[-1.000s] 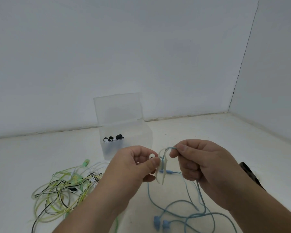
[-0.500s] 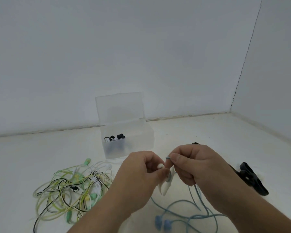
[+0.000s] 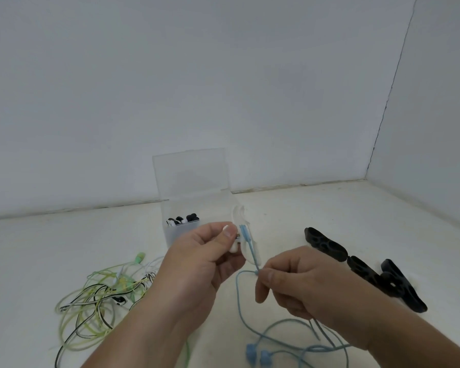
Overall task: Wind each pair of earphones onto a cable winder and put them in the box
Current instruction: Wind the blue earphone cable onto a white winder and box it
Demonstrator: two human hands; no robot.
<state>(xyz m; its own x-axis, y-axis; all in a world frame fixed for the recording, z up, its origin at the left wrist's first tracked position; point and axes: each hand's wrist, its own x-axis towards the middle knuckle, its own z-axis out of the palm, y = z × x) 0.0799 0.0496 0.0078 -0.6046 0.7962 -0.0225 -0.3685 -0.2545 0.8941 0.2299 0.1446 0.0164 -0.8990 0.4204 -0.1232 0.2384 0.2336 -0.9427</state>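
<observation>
Two bare hands are seen, each joined to a bare forearm that is cut off by the lower edge of the view. On the left hand (image 3: 197, 264) the left thumbnail (image 3: 227, 235) is kept short and plain. On the right hand (image 3: 303, 285) the right thumbnail (image 3: 270, 275) is trimmed the same way. Fine creases are shown across the knuckles of both hands. The left forearm (image 3: 144, 338) and the right forearm (image 3: 409, 341) are uncovered as far as they can be seen
</observation>
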